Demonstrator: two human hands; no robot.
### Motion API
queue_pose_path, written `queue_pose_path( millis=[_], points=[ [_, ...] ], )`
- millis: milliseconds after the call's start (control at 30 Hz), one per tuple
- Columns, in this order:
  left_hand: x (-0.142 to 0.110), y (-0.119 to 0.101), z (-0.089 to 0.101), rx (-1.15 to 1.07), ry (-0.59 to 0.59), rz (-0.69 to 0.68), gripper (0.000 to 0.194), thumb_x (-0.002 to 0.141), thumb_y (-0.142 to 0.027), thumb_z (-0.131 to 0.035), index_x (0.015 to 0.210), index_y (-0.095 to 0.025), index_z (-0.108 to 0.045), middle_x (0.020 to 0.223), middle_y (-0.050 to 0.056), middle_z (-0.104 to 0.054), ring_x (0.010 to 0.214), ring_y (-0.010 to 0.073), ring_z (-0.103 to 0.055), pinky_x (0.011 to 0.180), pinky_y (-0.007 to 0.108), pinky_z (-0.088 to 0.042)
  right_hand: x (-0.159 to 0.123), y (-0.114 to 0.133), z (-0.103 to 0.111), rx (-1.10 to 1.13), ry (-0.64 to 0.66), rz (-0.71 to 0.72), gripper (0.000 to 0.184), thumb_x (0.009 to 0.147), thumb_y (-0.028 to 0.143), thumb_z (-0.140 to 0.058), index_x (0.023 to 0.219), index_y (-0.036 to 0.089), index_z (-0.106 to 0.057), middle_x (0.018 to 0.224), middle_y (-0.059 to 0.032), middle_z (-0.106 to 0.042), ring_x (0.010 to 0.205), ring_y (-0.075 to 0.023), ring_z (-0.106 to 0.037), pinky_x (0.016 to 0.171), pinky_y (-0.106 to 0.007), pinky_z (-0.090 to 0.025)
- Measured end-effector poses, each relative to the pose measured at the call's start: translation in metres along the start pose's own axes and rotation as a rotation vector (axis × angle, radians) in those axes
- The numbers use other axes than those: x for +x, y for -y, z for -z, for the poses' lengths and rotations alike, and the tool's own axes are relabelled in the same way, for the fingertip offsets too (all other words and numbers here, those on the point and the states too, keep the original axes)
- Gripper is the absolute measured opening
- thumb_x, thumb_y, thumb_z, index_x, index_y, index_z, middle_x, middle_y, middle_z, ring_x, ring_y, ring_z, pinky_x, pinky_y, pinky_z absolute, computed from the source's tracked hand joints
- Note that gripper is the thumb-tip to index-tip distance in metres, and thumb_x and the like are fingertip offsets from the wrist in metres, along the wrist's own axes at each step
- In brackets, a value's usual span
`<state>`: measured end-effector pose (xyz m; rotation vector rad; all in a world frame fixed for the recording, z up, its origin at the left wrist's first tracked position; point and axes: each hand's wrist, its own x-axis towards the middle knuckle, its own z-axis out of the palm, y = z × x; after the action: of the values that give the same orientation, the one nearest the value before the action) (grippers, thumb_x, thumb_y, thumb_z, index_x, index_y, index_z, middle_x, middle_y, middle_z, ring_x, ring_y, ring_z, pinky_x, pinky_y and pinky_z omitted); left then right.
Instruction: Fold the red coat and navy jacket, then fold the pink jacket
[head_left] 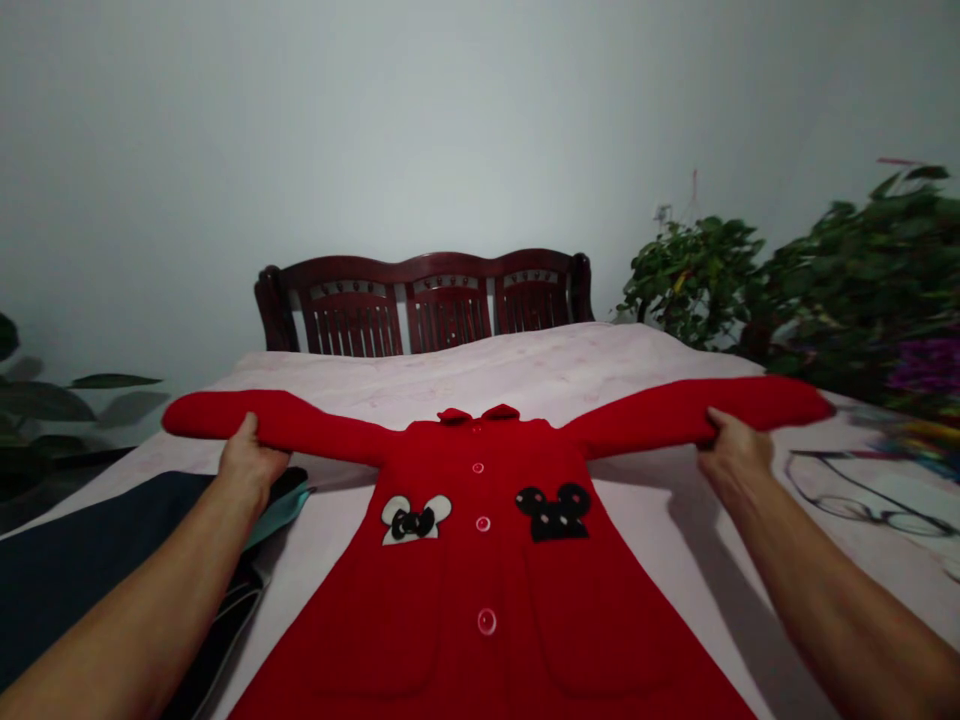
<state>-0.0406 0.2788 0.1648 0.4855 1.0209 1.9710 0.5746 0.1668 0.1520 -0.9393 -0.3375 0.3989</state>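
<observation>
A red button-front children's coat (pixel 480 540) lies flat on the bed, with its collar away from me and its sleeves stretched out to both sides. My left hand (pixel 251 462) grips the left-hand sleeve (pixel 277 425) from below, near its middle. On the other side, my right hand (pixel 735 455) holds the right-hand sleeve (pixel 690 420) in the same way. Two felt mouse-head patches sit on the chest, a white one (pixel 416 518) and a black dotted one (pixel 553 510). The coat's hem is out of the frame.
The bed's pale pink sheet (pixel 450 375) ends at a dark wooden slatted headboard (pixel 427 300). A dark garment (pixel 97 540) lies at the lower left. A pair of glasses (pixel 862 505) lies at the right, below leafy green plants (pixel 694 280).
</observation>
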Motion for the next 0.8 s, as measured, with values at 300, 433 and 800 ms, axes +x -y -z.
queue_pose_path(
  millis=[300, 433, 800],
  points=[
    [-0.082, 0.018, -0.090, 0.269, 0.383, -0.327, 0.024, 0.090, -0.023, -0.059, 0.113, -0.016, -0.063, 0.111, 0.006, -0.072, 0.109, 0.0213, -0.066, 0.102, 0.034, -0.051, -0.124, -0.012, -0.097, -0.989, 0.909, 0.692, 0.073, 0.069, 0.002, -0.058, 0.138, 0.024, -0.059, 0.149, -0.0058, -0.053, 0.140, -0.0313, -0.042, 0.121, -0.051, -0.024],
    [-0.125, 0.074, -0.103, 0.600, 0.650, -0.299, 0.042, 0.071, -0.012, -0.071, 0.112, -0.018, -0.067, 0.134, 0.012, -0.064, 0.138, 0.0317, -0.047, 0.118, 0.042, -0.033, -0.176, -0.084, -0.089, -1.408, 1.466, 0.540, 0.068, 0.079, 0.026, -0.063, 0.144, 0.009, -0.051, 0.152, -0.0203, -0.046, 0.142, -0.0364, -0.040, 0.118, -0.050, -0.028],
    [-0.094, 0.117, -0.060, 0.863, 0.795, 0.101, 0.028, 0.068, -0.015, -0.073, 0.095, -0.022, -0.073, 0.121, 0.011, -0.073, 0.132, 0.0321, -0.055, 0.109, 0.040, -0.045, -0.106, -0.050, -0.011, -0.977, 0.918, 0.227, 0.030, 0.077, 0.015, -0.059, 0.101, 0.026, -0.075, 0.107, -0.0034, -0.075, 0.102, -0.0243, -0.067, 0.099, -0.042, -0.049]
  ],
)
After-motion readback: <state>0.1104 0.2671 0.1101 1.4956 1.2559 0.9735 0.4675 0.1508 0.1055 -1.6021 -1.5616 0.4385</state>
